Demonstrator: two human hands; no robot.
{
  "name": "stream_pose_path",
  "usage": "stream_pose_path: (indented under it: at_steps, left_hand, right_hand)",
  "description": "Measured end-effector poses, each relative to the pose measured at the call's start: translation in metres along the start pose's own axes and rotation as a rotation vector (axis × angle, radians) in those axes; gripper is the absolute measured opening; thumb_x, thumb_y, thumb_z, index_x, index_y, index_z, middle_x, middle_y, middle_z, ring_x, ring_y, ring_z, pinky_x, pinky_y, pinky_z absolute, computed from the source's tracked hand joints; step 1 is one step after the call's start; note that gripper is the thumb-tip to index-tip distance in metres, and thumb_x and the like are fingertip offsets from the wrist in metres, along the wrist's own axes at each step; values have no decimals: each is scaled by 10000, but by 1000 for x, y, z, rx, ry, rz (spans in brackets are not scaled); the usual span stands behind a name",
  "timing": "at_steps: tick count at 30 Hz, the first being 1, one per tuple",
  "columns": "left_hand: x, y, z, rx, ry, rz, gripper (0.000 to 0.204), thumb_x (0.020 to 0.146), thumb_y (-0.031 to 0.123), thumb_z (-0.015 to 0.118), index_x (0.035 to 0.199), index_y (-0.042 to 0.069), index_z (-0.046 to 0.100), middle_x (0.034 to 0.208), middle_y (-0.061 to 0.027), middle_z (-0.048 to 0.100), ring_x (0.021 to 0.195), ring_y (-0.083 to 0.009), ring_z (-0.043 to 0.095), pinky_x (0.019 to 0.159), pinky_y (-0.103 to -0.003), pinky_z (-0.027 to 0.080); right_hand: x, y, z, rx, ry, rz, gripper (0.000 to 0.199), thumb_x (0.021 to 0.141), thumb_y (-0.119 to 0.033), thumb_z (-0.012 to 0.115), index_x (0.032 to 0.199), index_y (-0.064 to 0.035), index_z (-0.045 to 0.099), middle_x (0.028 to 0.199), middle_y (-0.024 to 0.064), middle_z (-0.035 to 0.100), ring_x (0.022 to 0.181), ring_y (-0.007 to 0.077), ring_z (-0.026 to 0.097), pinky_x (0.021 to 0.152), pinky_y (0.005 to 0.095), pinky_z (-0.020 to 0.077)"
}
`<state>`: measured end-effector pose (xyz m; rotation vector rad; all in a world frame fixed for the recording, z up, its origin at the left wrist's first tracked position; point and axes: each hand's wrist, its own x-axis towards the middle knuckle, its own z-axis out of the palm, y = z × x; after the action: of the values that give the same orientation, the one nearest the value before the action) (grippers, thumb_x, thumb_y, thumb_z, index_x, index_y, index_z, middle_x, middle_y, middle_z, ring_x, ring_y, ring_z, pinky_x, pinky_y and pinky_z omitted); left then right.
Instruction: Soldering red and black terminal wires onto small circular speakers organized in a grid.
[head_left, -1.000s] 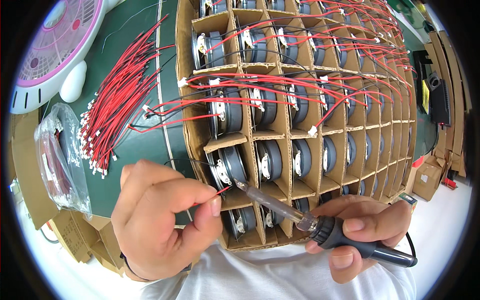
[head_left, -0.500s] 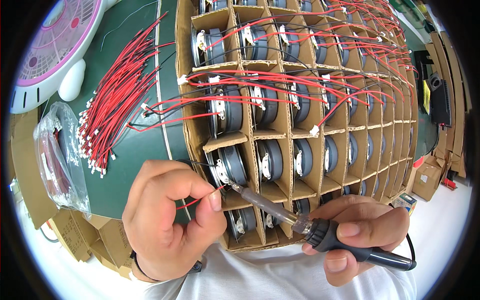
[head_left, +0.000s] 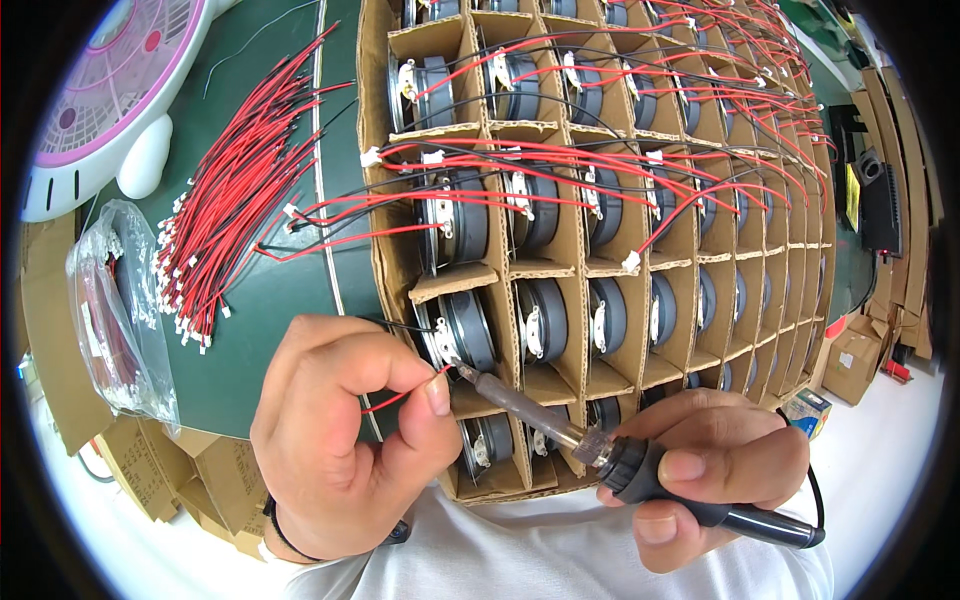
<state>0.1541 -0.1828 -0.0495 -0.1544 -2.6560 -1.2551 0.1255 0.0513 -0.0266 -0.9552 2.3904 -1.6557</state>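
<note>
While the left hand (head_left: 345, 435) pinches a red wire (head_left: 385, 404) between thumb and forefinger, the right hand (head_left: 715, 470) is wrapped around a soldering iron (head_left: 520, 406), tip at the white terminal (head_left: 444, 338) of a speaker (head_left: 472, 328) in the near-left part of a divided carton (head_left: 455, 284). Left of it, red-and-black leads (head_left: 240, 190) lie heaped on the green worktop (head_left: 215, 385).

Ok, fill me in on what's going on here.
A person is working on a speaker in a divided cardboard box. The left hand pinches a red wire close to the lower end of the speaker's terminal strip. The right hand holds a soldering iron with its tip at that same spot; a black wire runs to the strip's upper end. More red and black wires lie bunched on the green table.
</note>
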Motion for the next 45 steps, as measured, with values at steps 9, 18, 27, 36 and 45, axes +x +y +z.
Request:
stream_pose_path:
  at_steps: [9,18,27,36,45]
  left_hand:
    - [2,3,-1,39,-5,-9,219,772,-34,773,922,42,633,861,-88,636,753,-232,601,637,-305,499]
    - [4,7,-1,67,-4,-20,220,767,-44,768,916,40,630,861,-92,634,740,-228,606,628,-301,500]
    - [5,12,-1,99,-3,-46,218,758,-50,749,912,46,630,859,-91,641,744,-230,621,627,-307,510]
    - [5,14,0,121,4,-39,222,746,-63,736,909,43,630,853,-90,637,734,-234,621,624,-313,510]
    - [6,17,2,109,18,-64,205,744,-66,714,895,27,610,838,-91,611,731,-224,596,654,-306,486]
  right_hand:
    - [-2,0,2,-59,19,-19,415,830,-125,793,1039,-55,441,656,117,673,555,234,690,557,331,601]
    - [-3,8,7,24,67,-89,379,783,-76,798,1024,-49,507,622,61,590,518,244,648,528,333,584]
    - [-6,12,4,83,50,-123,337,753,-48,798,1022,-9,600,700,94,617,601,282,681,526,329,574]
    - [-9,16,1,85,2,-154,333,769,-51,787,1044,9,608,720,109,625,636,292,699,554,336,584]
    - [-8,18,3,112,29,-172,328,794,-56,778,1053,14,588,716,119,632,644,284,705,548,345,589]
